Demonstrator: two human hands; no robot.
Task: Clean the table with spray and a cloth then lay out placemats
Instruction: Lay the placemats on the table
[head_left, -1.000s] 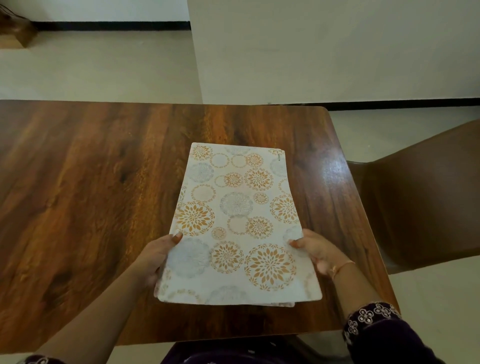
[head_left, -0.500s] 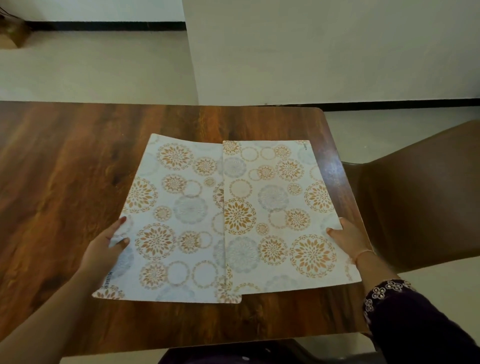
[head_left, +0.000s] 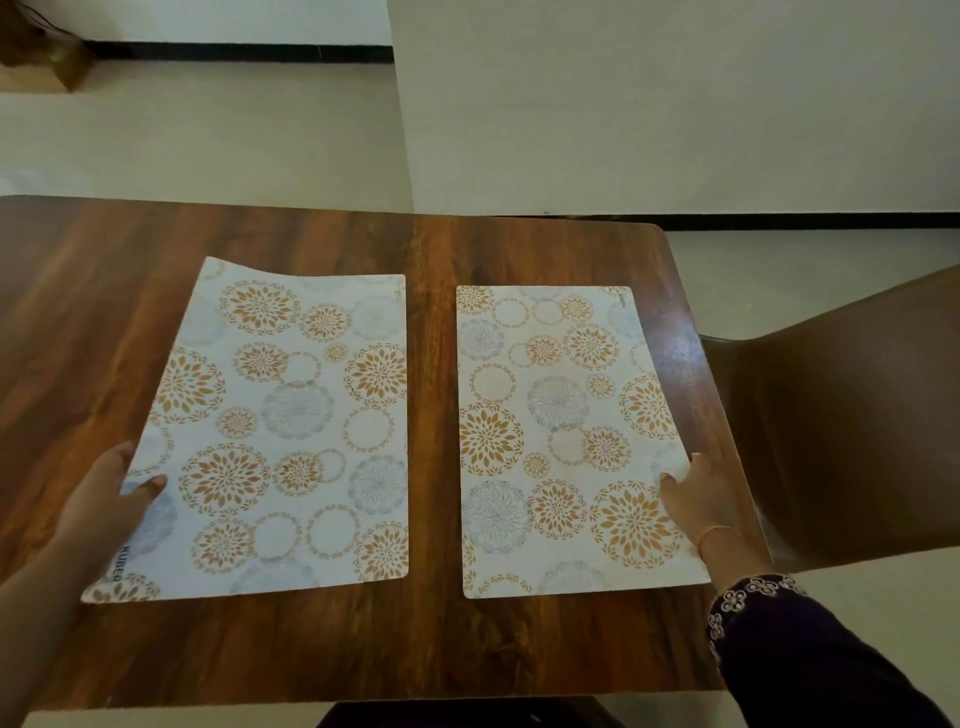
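Apart on the glossy wood table (head_left: 431, 639): left hand (head_left: 98, 512) pinches the thin floral left placemat (head_left: 291, 415), fingers hidden beneath; right hand (head_left: 701, 499) presses the right placemat (head_left: 556, 415) flat-fingered, at the table's right edge.

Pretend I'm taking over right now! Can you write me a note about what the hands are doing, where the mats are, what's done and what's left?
Left hand: pinches the outer edge of the left mat, thumb on top.
Right hand: rests on the outer edge of the right mat, fingers on top.
Mats: side by side on the table, a strip of bare wood between them; the left mat's far corner curls up.
Done: both mats are laid out; no spray or cloth in view.
Left: probably let go and smooth that corner flat.
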